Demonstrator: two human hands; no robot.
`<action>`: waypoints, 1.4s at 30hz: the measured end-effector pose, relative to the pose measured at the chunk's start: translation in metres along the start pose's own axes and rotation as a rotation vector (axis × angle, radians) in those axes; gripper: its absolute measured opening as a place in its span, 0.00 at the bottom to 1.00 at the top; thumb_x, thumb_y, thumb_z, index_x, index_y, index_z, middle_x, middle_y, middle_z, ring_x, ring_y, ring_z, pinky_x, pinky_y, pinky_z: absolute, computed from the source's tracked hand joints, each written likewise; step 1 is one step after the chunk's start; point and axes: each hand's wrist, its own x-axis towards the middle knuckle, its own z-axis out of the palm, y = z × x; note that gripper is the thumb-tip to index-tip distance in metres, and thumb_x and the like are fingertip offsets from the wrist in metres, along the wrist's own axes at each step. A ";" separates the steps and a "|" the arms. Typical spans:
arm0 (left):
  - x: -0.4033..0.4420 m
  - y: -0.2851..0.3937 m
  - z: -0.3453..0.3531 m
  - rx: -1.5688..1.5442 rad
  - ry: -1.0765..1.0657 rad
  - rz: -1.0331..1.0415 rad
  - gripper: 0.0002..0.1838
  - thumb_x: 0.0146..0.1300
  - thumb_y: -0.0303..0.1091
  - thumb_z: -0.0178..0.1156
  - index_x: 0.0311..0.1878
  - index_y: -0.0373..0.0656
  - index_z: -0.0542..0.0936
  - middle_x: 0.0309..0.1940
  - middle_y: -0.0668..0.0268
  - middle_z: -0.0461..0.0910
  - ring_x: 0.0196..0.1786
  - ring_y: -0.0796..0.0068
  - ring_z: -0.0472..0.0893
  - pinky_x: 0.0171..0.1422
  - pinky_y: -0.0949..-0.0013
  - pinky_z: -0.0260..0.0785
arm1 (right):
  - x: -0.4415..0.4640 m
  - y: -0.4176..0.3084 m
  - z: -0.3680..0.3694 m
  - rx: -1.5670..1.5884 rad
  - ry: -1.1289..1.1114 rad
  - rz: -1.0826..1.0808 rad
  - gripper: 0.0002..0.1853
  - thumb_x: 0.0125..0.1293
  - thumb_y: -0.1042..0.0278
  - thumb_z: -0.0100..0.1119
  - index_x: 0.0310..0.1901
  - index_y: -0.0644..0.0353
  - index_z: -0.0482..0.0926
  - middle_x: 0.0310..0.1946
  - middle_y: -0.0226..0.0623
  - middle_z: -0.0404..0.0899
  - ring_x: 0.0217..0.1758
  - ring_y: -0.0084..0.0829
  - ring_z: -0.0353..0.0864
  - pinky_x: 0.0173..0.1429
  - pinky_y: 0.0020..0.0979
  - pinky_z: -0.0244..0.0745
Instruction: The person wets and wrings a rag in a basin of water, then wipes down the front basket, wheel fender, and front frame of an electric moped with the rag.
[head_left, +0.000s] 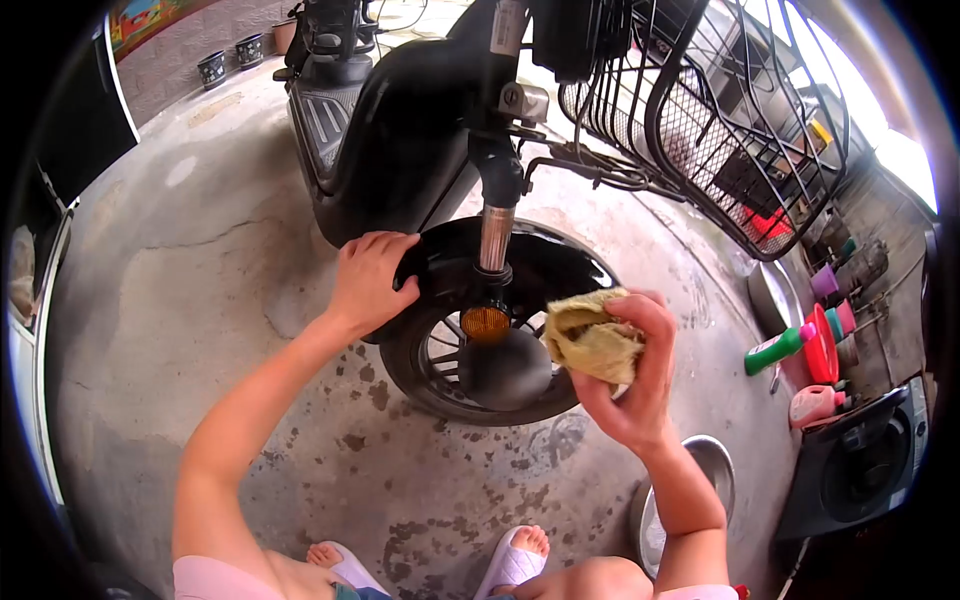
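My right hand grips a folded yellowish cloth, held up just right of the front wheel of a black electric scooter. My left hand lies over the left end of the glossy black front fender, fingers curved across its top. Below the fender is the tire. An orange round reflector is fixed at the foot of the silver fork. The wheel's hub is blurred by a dark smudge.
A metal basin stands on the wet-spotted floor beside my right forearm. The scooter's wire basket juts out at upper right. Farther right are a green bottle, a red basin, a pink jug and a washing machine.
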 end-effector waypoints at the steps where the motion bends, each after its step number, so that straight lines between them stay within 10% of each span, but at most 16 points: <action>1: -0.001 0.002 0.001 -0.021 0.013 -0.014 0.27 0.48 0.38 0.61 0.54 0.44 0.72 0.50 0.62 0.74 0.58 0.64 0.68 0.63 0.58 0.54 | 0.025 -0.007 0.004 -0.310 0.040 -0.207 0.27 0.39 0.74 0.69 0.46 0.56 0.72 0.38 0.40 0.68 0.35 0.38 0.73 0.35 0.31 0.73; 5: -0.004 0.004 -0.003 0.031 0.016 -0.016 0.27 0.48 0.39 0.61 0.54 0.43 0.72 0.50 0.62 0.74 0.56 0.63 0.70 0.63 0.55 0.56 | 0.129 0.015 0.034 -0.724 0.107 -0.624 0.15 0.45 0.72 0.64 0.38 0.49 0.77 0.40 0.33 0.66 0.40 0.35 0.70 0.33 0.29 0.72; 10: -0.006 0.004 -0.006 -0.051 -0.014 -0.075 0.27 0.50 0.41 0.61 0.54 0.44 0.72 0.50 0.64 0.73 0.54 0.60 0.72 0.63 0.49 0.58 | 0.159 0.065 0.065 -0.531 -0.193 -0.045 0.21 0.48 0.67 0.68 0.45 0.58 0.75 0.50 0.45 0.69 0.49 0.49 0.74 0.49 0.44 0.73; 20: -0.007 -0.003 0.000 -0.102 -0.003 -0.065 0.27 0.50 0.42 0.62 0.54 0.45 0.71 0.50 0.63 0.73 0.53 0.60 0.73 0.63 0.47 0.58 | 0.181 0.066 0.076 -0.716 -0.076 -0.093 0.22 0.56 0.68 0.61 0.53 0.56 0.70 0.29 0.47 0.76 0.30 0.46 0.80 0.36 0.42 0.76; 31: -0.006 -0.003 -0.004 -0.140 -0.024 -0.089 0.26 0.51 0.42 0.62 0.54 0.44 0.73 0.49 0.63 0.74 0.51 0.58 0.74 0.61 0.50 0.59 | 0.158 0.076 0.069 -0.137 -0.038 0.157 0.20 0.50 0.83 0.55 0.46 0.54 0.76 0.40 0.41 0.79 0.44 0.42 0.80 0.48 0.37 0.72; 42: -0.007 -0.003 -0.002 -0.126 0.007 -0.092 0.26 0.50 0.41 0.62 0.53 0.43 0.73 0.48 0.62 0.75 0.50 0.59 0.75 0.57 0.53 0.62 | 0.133 0.042 0.064 -0.619 -0.007 -0.081 0.16 0.49 0.84 0.56 0.41 0.58 0.77 0.40 0.44 0.78 0.37 0.44 0.80 0.41 0.37 0.76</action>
